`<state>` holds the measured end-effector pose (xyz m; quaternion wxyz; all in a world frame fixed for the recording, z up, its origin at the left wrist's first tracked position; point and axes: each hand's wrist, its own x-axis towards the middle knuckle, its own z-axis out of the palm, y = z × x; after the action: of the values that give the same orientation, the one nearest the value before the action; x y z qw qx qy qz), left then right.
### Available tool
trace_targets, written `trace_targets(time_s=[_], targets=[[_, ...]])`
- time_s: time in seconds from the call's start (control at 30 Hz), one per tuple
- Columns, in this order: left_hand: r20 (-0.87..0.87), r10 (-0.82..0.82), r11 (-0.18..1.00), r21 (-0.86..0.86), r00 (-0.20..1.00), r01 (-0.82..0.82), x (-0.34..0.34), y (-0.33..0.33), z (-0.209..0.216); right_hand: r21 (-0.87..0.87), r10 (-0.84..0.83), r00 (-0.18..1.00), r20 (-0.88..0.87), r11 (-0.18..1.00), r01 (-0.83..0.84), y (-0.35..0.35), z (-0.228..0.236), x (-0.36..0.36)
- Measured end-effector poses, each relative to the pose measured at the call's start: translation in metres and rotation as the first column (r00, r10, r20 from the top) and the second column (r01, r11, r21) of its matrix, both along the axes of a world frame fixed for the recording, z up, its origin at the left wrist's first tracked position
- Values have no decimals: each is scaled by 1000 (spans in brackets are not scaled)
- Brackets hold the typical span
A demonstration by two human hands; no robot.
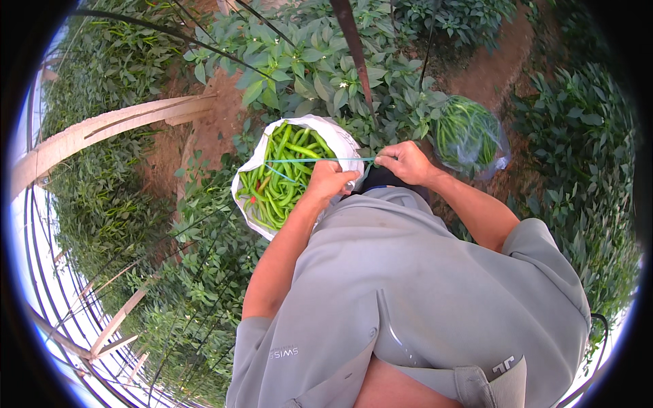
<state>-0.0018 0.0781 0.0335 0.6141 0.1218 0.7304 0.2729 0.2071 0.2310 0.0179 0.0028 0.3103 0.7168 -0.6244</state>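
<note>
Left hand (328, 179), centre of the frame: fingers curled in, thumb towards the near side of the white sack's (348, 145) mouth; whether it grips the rim, a strand of the cord or both cannot be told, the fingertips being hidden; right hand (408, 164), just right of centre: thumb and forefinger closed together on the thin blue-green cord (357, 160), other fingers folded.

The sack stands left of centre, mouth wide open, filled with long green peppers (279, 194), a few reddish ones at its lower left; one strand runs roughly level across the mouth to the right hand, looking taut, a second slants down towards the left hand.

Step in hand, in this inspector's judgement: lacing or tying the cord over the open mouth; closure not yet complete, the peppers lying exposed between strands; the next move appears to call for steady tension from the right hand, the left keeping the near rim in place; slack could let peppers spill.

Also noted: a clear plastic bag (487, 162) of green produce, upper right, apart from the sack; leafy plants (306, 61), top centre.
</note>
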Motion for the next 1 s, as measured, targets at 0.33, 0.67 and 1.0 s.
trace_targets(time_s=[0.33, 0.67, 1.0], targets=[[498, 568, 803, -160, 655, -574, 9, -12, -3, 47, 123, 992, -34, 991, -121, -37, -35, 2], [-904, -309, 638, 34, 296, 769, -11, -4, 17, 249, 285, 959, -1, 928, -276, -24, 9, -12], [-921, -319, 552, 12, 224, 834, -35, -15, 12, 314, 232, 972, -16, 925, -216, 3, -1, -24]])
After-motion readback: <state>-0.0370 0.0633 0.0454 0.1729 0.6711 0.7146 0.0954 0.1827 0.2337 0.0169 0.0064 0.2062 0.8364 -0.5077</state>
